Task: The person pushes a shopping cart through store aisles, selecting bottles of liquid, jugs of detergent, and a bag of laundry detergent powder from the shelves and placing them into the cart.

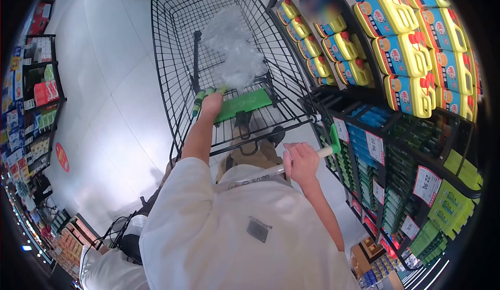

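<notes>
Inside the black wire shopping cart (172, 76), my left hand (212, 103) is closed around a slim green-and-dark item (199, 101) whose kind I cannot make out. It is beside the green seat flap (244, 105) of the cart. Beyond that hand lies a bundle of clear plastic bags (234, 50) in the basket. My right hand (302, 162) is wrapped round the pale cart handle (271, 172), near its green end bracket (335, 140).
Shelves on the right hold yellow-and-blue jugs (396, 55), with green packets (450, 201) and price tags (375, 148) below. Stocked shelves (44, 95) line the far left, across the pale tiled floor (104, 108). Another person's white sleeve (112, 272) is at lower left.
</notes>
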A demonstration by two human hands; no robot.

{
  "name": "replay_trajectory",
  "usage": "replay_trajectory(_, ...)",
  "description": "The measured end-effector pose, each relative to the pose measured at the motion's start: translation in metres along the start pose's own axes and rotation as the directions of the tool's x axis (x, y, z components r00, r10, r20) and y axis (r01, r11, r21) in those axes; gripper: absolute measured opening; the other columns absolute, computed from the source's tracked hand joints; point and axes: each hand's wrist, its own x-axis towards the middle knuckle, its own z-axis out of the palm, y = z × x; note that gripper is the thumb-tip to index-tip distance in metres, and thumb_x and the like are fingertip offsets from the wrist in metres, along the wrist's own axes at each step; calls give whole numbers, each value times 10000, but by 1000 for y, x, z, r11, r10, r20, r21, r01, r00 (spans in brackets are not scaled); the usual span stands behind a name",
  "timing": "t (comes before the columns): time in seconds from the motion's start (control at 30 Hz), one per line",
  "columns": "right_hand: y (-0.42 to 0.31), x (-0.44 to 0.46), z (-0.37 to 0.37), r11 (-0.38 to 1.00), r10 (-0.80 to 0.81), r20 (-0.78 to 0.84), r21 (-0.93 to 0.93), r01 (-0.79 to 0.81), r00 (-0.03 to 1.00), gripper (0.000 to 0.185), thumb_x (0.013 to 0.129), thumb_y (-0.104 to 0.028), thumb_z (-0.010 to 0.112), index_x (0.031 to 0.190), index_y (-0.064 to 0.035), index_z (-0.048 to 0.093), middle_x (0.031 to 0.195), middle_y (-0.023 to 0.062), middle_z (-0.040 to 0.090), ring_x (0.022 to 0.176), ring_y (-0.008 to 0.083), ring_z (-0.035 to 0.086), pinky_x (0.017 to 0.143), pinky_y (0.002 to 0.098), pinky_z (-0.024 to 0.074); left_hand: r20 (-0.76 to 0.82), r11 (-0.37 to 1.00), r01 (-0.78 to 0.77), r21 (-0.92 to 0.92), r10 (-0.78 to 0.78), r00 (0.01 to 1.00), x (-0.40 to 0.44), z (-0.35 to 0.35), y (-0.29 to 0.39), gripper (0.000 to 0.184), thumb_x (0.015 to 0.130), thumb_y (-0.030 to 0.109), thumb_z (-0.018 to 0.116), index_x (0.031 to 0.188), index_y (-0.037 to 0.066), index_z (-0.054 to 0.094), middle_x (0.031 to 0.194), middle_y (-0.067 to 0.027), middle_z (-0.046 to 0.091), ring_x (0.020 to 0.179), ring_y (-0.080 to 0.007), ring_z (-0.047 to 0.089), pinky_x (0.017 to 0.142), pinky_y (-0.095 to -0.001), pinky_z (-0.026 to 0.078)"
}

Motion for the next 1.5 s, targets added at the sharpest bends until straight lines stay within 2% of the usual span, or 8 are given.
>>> replay_trajectory(0.53,7,-11,4,997,-67,-121,18,70,990,163,756,-178,715,894,-95,692,742,44,609,700,248,599,607,392,482,118,995,94,-24,-91,989,-31,-38,29,200,849,141,576,951,53,725,998,-192,714,938,-372,696,838,-463,557)
replay_trajectory(0.67,10,-19,-4,991,-44,-78,126,54,996,172,786,-191,725,926,-96,695,804,48,640,786,266,630,680,397,514,-13,981,6,-196,-9,1000,-40,-67,56,238,802,251,670,951,71,718,970,-204,710,904,-382,690,810,-453,556)
replay_trajectory(0.83,30,-40,-61,892,133,-358,450,46,924,177,854,-117,686,1018,-51,676,907,95,641,867,274,630,752,383,520,-300,769,-246,-590,73,951,-77,-135,131,313,869,159,698,1086,-67,680,958,-176,730,901,-239,711,826,-337,548)
replay_trajectory(1.0,56,-100,-186,889,410,-663,445,-110,626,141,846,-20,693,986,-39,690,906,78,669,798,192,649,703,311,523,-369,478,-380,-792,120,922,-106,-152,204,253,925,100,652,1114,-67,661,1041,-136,713,921,-196,684,824,-306,541)
replay_trajectory(1.17,95,-181,-314,948,183,-983,178,-263,-3,145,865,-9,680,1006,-12,648,880,64,651,745,129,613,693,263,500,-329,394,-424,-815,288,899,-146,-179,297,235,916,60,663,1121,-55,663,1034,-130,713,941,-169,681,857,-285,531)
replay_trajectory(1.23,112,-210,-351,905,161,-978,199,-375,-130,240,881,-20,666,1116,-3,620,1004,90,645,847,144,620,752,259,501,-335,375,-497,-782,420,843,-161,-188,328,213,918,43,655,1109,-49,672,1026,-126,715,936,-170,682,862,-280,529)
replay_trajectory(1.3,135,-224,-374,922,107,-984,151,-357,-139,359,871,-66,697,1201,15,579,1089,125,626,933,188,624,806,291,511,-339,376,-532,-759,470,815,-164,-186,346,199,912,34,658,1093,-46,677,1018,-121,715,936,-162,680,867,-276,526)
replay_trajectory(1.5,168,-236,-378,856,372,-911,263,-444,178,579,841,-131,739,1317,32,453,1178,186,630,1052,280,644,897,363,511,-317,270,-559,-784,600,734,-173,-169,373,190,895,6,663,1076,-47,674,997,-115,720,910,-147,681,847,-271,533)
